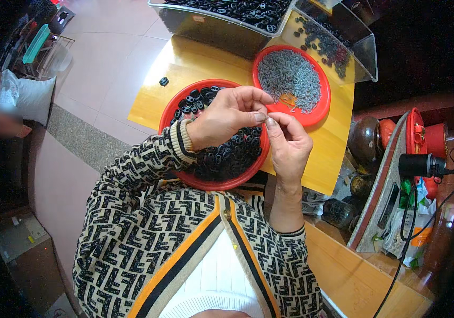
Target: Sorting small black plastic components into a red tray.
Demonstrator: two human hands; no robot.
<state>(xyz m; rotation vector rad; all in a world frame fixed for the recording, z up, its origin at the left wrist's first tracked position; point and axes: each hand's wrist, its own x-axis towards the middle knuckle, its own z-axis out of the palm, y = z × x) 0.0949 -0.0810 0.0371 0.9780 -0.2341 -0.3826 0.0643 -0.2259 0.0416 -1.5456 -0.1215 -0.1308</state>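
Note:
My left hand [229, 117] and my right hand [290, 144] meet at the fingertips above the gap between two red containers. Each thumb and index finger is pinched together; whatever they hold is too small and too covered to make out. Beneath my left hand stands a round red basin [216, 185], filled with black oval pieces [221, 156] that have two holes each. Beyond my right hand, a red plate [320, 114] carries a heap of tiny grey spring-like pieces [293, 74], with some orange bottom showing through.
A yellow table [338, 138] bears the plate. One black piece [164, 81] lies loose at its left. Behind stand a clear bin [211, 32] heaped with black pieces and another clear bin [362, 55] with fewer. Jars [366, 138] and a black cable [404, 238] are at right.

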